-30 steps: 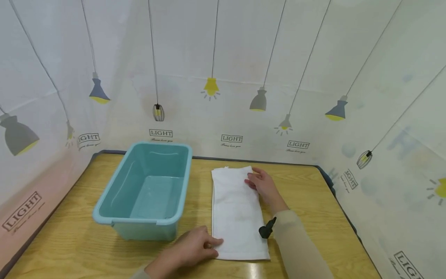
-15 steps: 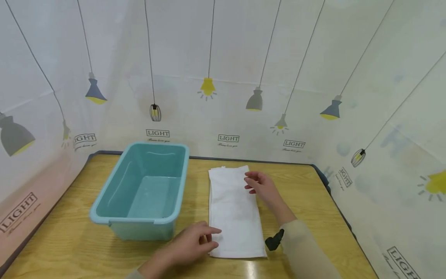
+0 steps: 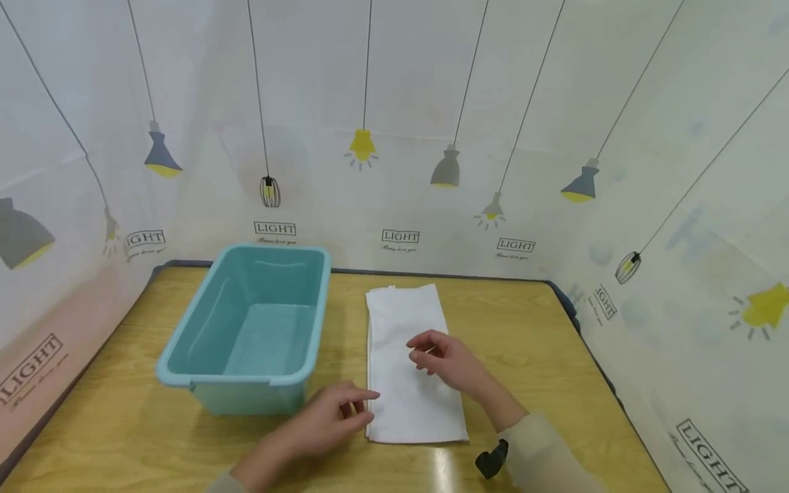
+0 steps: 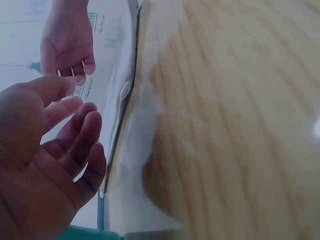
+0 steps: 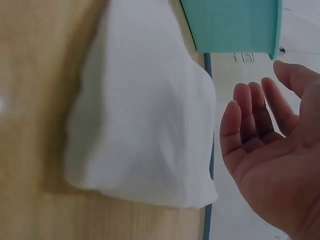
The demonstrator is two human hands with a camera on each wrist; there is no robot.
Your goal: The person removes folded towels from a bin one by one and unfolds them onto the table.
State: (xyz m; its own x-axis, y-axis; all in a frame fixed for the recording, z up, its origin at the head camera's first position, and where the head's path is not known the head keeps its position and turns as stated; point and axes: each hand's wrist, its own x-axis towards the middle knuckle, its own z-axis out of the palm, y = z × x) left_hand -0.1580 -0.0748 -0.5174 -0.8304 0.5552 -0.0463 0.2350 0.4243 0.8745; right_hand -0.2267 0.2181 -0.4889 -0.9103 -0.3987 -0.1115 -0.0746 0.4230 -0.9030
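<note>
A white cloth point(image 3: 409, 404), folded into a long flat rectangle, lies on the wooden table. My right hand point(image 3: 446, 363) hovers over its right half, fingers loosely bent and holding nothing. At the cloth's left edge, near its front corner, is my left hand point(image 3: 329, 416), its index finger pointing at the edge and its thumb apart. In the right wrist view the cloth point(image 5: 145, 115) shows its thick folded side, and the right hand point(image 5: 275, 145) has a bare palm. The left wrist view likewise shows the left hand point(image 4: 55, 150) with relaxed fingers and nothing in them.
A teal plastic basin point(image 3: 169, 373) stands left of the cloth, with nothing inside, close to the left hand. The wooden table point(image 3: 524, 329) ends at a dark edge against walls printed with hanging lamps. A black wrist camera point(image 3: 491, 460) sits at the right sleeve.
My right hand has let go of the cloth's far right edge and come nearer over its middle. My left hand has lifted off the near left corner and drawn back slightly left.
</note>
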